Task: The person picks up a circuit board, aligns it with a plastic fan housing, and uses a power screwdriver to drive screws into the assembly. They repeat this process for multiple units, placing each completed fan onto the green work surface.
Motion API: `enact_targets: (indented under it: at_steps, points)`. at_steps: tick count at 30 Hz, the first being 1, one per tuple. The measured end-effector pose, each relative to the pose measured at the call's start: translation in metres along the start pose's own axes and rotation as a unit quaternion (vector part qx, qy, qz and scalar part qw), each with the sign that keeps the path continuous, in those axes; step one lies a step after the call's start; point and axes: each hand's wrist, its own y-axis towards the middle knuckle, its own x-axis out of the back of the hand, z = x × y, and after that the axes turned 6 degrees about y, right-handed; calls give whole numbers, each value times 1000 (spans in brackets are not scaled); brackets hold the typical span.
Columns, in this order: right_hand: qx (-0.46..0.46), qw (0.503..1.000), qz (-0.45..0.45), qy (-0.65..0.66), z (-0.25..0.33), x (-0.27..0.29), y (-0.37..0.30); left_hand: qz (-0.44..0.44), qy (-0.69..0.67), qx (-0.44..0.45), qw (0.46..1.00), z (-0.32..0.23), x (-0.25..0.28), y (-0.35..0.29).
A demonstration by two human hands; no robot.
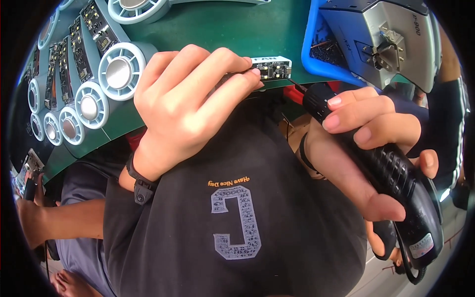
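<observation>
My left hand point(183, 101) presses its fingertips on a narrow light-blue housing with a black circuit board point(275, 71) in it, at the table's near edge. Only the housing's right end shows; my hand covers the rest. Wrapped in my right hand point(368, 131) is a black electric screwdriver point(396, 173), tilted with its cord hanging below. Its thin bit points up and left, its tip close to the housing's right end. Whether the tip touches a screw I cannot tell.
Several light-blue housings point(90, 106) with round silver-centred ends and circuit boards lie in a row at left. A blue bin point(308, 54) of small dark screws and a grey metal machine point(388, 42) stand at back right. The table point(217, 29) is green. Other people sit on both sides.
</observation>
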Motion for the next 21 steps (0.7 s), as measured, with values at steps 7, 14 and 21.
enact_targets:
  at_steps: [7,14,21]
  points:
    - [80,985,-151,-7,-23,-39,-8,-21,22,-3,1000,2,-2,0]
    - [71,992,-100,-31,-12,-16,-13,-25,29,-18,999,2,0,0]
    - [-27,926,-365,95,22,-5,25,-16,20,-17,1000,-4,3,6]
